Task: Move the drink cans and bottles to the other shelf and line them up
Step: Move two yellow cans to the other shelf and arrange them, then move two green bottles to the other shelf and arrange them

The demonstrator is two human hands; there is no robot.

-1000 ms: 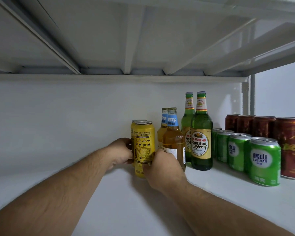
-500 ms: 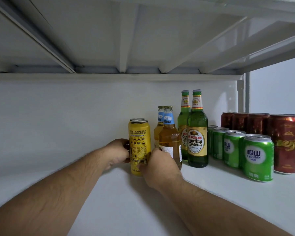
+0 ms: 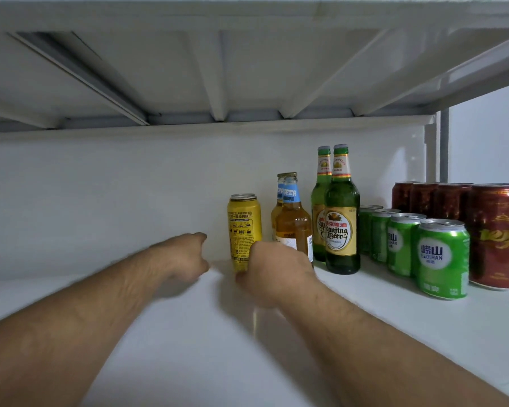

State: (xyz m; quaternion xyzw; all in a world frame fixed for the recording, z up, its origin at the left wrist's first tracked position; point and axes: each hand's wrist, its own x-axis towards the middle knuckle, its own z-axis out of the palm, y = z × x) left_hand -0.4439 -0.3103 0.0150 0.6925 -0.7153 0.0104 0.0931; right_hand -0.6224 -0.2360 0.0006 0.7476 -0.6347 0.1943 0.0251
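Shelf [image 3: 365, 333] row: amber bottles [image 3: 293, 230], green bottles [image 3: 342, 224], green cans [image 3: 442, 257], red cans [image 3: 495, 233] rightward. Yellow can [image 3: 244, 227] upright at left end. Left hand [image 3: 185, 254] beside it, fingers curled, holding nothing; right hand [image 3: 274, 265] at its base, grip indeterminate.

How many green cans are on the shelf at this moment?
4 green cans show, in one row running front to back, right of the green bottles: front, second, third, rearmost. More could be hidden behind.
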